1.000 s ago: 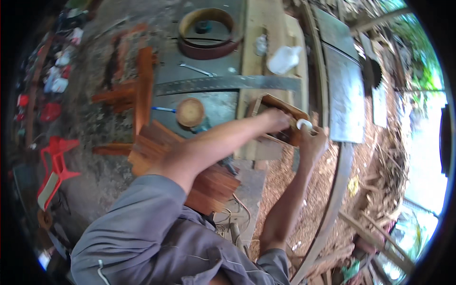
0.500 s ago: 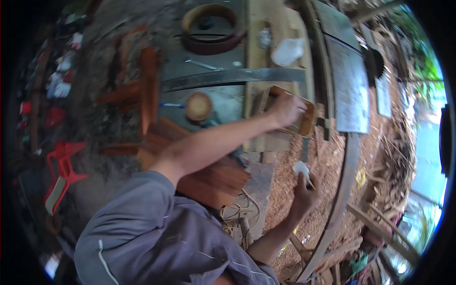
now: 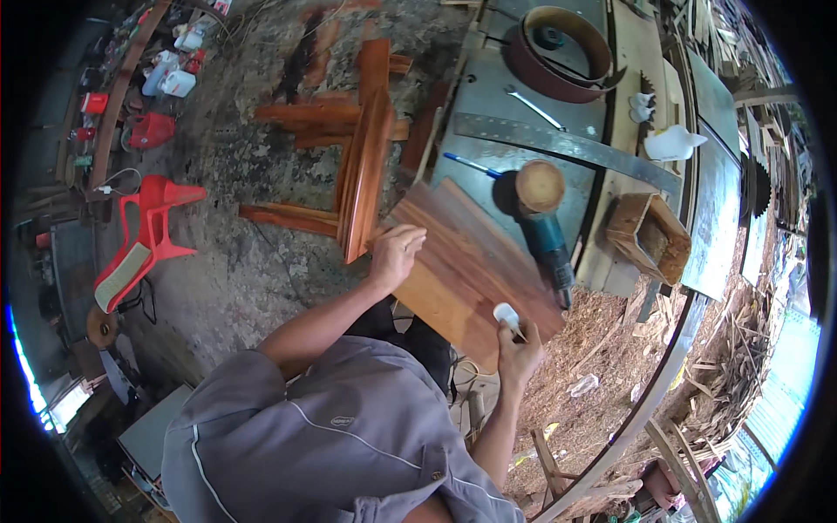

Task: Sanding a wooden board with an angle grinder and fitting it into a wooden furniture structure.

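A person in a gray shirt (image 3: 314, 427) leans over a wide wooden board (image 3: 462, 266) of pale and dark strips, one hand at either side of it, in a workshop. The left hand (image 3: 397, 257) is at the board's left edge, fingers bent and close together; whether they grip anything cannot be told. The right hand (image 3: 520, 356) is over the board's lower right part, thumb and fingers closed around a small white container (image 3: 506, 312), its pale round end showing just past the fingertips.

Beyond the left fingers lies a reddish-brown wooden frame (image 3: 370, 166) with legs pointing left. Farther to their left is a red plastic chair (image 3: 153, 218). Up and right of the right fingers, near the board's right edge, a teal power tool (image 3: 547, 248) lies beside a round wooden disc (image 3: 540, 186), with a blue pen (image 3: 471, 166) close by on a gray metal tabletop (image 3: 475, 96).

Farther beyond the right fingers are a long metal straightedge (image 3: 567, 146), a wrench (image 3: 534, 106) and a looped sanding belt (image 3: 602, 61). To their upper right stand an open wooden box (image 3: 635, 231) and, past it, a white plastic bottle (image 3: 671, 144). Wood shavings (image 3: 602, 357) cover the ground to their right.
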### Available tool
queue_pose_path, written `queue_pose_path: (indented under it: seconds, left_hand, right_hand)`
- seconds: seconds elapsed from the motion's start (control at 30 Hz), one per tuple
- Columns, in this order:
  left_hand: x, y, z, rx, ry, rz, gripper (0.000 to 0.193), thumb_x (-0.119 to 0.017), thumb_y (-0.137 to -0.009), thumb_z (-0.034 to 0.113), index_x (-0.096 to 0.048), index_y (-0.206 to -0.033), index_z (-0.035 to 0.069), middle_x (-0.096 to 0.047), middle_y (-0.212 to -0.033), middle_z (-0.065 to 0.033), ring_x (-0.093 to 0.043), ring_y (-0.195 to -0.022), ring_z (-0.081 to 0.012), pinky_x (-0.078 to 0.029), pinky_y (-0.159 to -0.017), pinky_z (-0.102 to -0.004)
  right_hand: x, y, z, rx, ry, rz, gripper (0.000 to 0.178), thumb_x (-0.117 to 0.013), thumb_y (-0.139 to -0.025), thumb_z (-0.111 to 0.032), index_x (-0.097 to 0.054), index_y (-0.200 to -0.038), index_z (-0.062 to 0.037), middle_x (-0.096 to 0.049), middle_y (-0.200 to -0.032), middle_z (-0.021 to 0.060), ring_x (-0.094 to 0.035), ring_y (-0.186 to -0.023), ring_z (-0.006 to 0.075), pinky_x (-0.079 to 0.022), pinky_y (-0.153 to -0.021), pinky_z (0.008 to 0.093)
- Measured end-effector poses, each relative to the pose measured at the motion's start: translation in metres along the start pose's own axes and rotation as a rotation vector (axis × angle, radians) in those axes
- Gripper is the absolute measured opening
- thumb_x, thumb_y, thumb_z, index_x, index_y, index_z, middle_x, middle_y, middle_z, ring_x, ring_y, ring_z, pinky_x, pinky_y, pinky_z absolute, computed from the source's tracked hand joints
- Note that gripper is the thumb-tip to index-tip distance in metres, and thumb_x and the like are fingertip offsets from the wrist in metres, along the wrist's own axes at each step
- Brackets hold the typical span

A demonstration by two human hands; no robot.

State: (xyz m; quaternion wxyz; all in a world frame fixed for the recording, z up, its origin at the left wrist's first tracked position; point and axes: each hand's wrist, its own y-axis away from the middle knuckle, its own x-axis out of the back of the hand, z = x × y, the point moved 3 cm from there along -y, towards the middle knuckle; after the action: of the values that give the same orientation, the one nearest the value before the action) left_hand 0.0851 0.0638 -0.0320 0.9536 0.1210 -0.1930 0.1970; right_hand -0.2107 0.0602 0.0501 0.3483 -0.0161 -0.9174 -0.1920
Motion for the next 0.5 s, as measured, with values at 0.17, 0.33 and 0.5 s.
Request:
queue_pose_path:
  seconds: [0.17,0.33,0.5]
  left_hand:
    - [0.031,-0.014,-0.035,-0.283,-0.187,0.133,0.017,-0.070,-0.091,0.005,-0.071,-0.106,-0.003,-0.070,-0.104,-0.0167,-0.070,-0.093,-0.0322,-0.056,-0.080,-0.0373]
    - [0.044,-0.010,-0.039,-0.379,-0.236,0.027,0.032,-0.074,-0.086,0.005,-0.068,-0.117,0.000,-0.069,-0.116,-0.0154,-0.062,-0.113,-0.0348,-0.052,-0.093,-0.0408]
    - [0.066,-0.011,-0.064,-0.264,-0.214,0.072,0.045,-0.067,-0.092,0.009,-0.058,-0.135,0.000,-0.063,-0.131,-0.0188,-0.057,-0.123,-0.0363,-0.046,-0.104,-0.0412]
  right_hand:
    - [-0.082,0.006,-0.011,0.172,0.096,-0.024,0.033,-0.081,-0.079,-0.024,-0.066,-0.094,0.0012,-0.068,-0.074,0.0187,-0.068,-0.065,0.0284,-0.053,-0.064,0.0368]
    - [-0.120,-0.002,-0.015,0.278,0.150,0.038,0.033,-0.079,-0.079,-0.025,-0.068,-0.100,-0.0017,-0.069,-0.076,0.0178,-0.070,-0.068,0.0324,-0.054,-0.064,0.0415]
    - [-0.130,-0.006,-0.012,0.317,0.201,0.048,0.035,-0.080,-0.080,-0.026,-0.068,-0.102,-0.0019,-0.068,-0.073,0.0141,-0.067,-0.065,0.0288,-0.053,-0.062,0.0398]
